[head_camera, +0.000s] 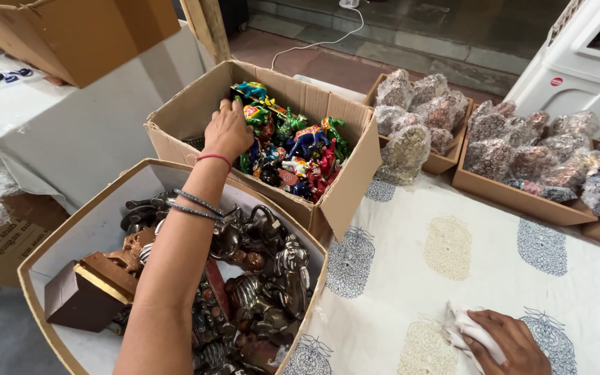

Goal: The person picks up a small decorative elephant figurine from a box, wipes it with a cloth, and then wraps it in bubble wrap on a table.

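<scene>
My left hand (228, 130) reaches into a brown cardboard box (345, 187) full of brightly painted animal figurines (293, 149); its fingers curl down among them, and whether they grip one is hidden. Thin bangles and a red thread sit on that wrist. My right hand (512, 344) rests at the lower right on a white printed cloth (453, 250), closed on a crumpled white rag (468, 328).
A nearer open box (57, 243) holds dark metal figurines (251, 278) and a small wooden stand. Cardboard trays (522, 198) at the back right carry clear bags of small items (418, 114). A white appliance (585, 62) stands behind, another box at the upper left.
</scene>
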